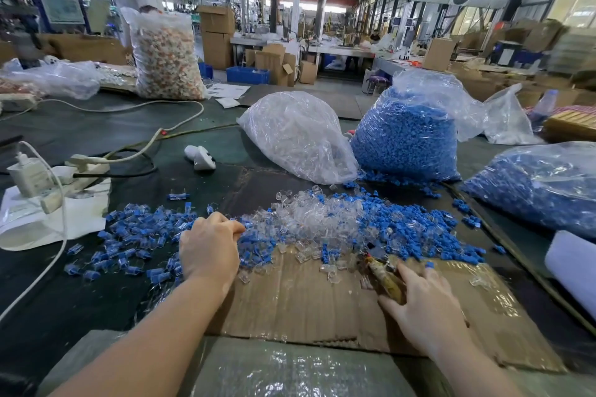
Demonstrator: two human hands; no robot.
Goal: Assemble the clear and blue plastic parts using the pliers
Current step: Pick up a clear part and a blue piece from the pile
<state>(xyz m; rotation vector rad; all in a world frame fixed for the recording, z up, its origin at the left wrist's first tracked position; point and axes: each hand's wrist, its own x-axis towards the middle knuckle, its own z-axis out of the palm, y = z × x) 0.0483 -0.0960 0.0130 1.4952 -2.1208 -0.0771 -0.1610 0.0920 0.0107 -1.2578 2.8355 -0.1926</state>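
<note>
Pliers (385, 277) lie under right hand (422, 300), grip clasping handles, nose pointing up-left twd clear parts (322, 219). Left hand (208, 248) sits at pile's left edge, grip curled into parts; can't tell what it holds.

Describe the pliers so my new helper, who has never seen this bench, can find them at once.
Start at the flattened cardboard sheet laid over the dark table in front of the person. Near its right side, just below the heap of loose clear and blue parts, the right hand rests on the pliers. They are the only yellowish-brown, elongated tool among small plastic pieces.
</note>
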